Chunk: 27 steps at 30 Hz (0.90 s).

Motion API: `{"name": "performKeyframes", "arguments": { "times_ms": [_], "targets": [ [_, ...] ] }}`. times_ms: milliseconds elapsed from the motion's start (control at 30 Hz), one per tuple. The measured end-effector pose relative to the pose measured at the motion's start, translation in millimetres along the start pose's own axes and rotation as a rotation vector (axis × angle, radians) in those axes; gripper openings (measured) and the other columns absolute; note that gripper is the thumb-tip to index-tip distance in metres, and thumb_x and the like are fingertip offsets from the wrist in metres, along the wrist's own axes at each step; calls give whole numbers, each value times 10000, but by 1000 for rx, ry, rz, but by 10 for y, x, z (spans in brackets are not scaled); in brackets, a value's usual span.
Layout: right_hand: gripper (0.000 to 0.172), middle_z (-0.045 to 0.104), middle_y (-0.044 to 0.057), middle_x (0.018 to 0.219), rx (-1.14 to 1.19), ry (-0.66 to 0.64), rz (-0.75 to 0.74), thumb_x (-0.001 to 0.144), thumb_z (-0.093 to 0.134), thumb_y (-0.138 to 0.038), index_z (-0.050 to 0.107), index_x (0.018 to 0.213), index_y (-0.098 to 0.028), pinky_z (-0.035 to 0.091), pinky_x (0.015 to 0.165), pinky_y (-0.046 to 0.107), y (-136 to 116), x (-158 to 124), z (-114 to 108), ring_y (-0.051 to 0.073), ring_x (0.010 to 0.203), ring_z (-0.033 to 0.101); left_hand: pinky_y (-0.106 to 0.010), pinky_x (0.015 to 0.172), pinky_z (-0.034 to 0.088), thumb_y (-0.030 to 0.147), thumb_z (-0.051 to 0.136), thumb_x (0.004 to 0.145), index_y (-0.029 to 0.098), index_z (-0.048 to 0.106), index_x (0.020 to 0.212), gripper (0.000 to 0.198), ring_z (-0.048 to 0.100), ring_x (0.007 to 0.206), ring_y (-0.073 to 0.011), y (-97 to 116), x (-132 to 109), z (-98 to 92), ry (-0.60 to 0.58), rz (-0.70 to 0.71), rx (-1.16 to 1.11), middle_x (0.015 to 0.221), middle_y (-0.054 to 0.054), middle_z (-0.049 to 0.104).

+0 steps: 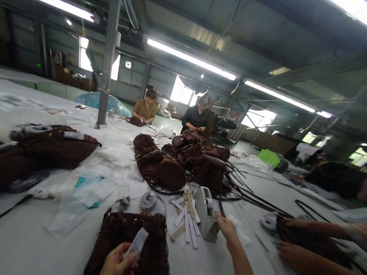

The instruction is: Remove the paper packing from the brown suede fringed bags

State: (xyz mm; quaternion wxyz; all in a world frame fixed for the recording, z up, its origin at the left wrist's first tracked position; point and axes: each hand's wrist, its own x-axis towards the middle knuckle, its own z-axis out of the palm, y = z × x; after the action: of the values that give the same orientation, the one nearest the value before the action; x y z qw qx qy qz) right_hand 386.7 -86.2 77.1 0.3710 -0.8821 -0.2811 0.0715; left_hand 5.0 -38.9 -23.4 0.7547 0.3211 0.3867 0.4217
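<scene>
My left hand is closed on a small white paper strip, held just above a dark brown fringed suede bag that lies flat at the near edge of the table. My right hand reaches forward and touches a grey-white tape dispenser; its fingers curl against the dispenser's side. Between the bag and the dispenser lie several loose white and tan paper strips.
A heap of brown bags fills the table's middle, with black straps trailing right. More brown bags lie at left among clear plastic sleeves. A co-worker's hands work on a bag at right. Two people sit at the far end.
</scene>
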Motion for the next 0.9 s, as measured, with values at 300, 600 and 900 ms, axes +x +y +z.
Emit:
{"name": "performKeyframes", "arguments": {
  "times_ms": [300, 600, 900],
  "targets": [
    [607, 741, 131, 776, 163, 79, 53, 587, 570, -610, 743, 826, -80, 477, 678, 326, 123, -74, 13, 287, 785, 660, -168, 373, 380, 482, 847, 516, 135, 615, 774, 491, 511, 446, -92, -34, 33, -10, 14, 22, 13, 540, 16, 599],
    [397, 569, 82, 409, 135, 55, 116, 529, 544, -597, 558, 395, -223, 368, 495, 344, 514, -679, 164, 231, 458, 524, -164, 390, 388, 463, 826, 564, 128, 616, 814, 467, 511, 467, -87, 27, -28, -9, 2, 19, 34, 578, 6, 623],
    [486, 496, -41, 458, 460, -647, -120, 661, 607, -671, 561, 608, -190, 334, 421, 234, -436, -1696, 791, 92, 387, 420, -180, 442, 416, 419, 793, 621, 141, 607, 795, 377, 526, 495, -97, 237, -108, 46, -35, 58, 89, 596, 8, 615]
  ]
}}
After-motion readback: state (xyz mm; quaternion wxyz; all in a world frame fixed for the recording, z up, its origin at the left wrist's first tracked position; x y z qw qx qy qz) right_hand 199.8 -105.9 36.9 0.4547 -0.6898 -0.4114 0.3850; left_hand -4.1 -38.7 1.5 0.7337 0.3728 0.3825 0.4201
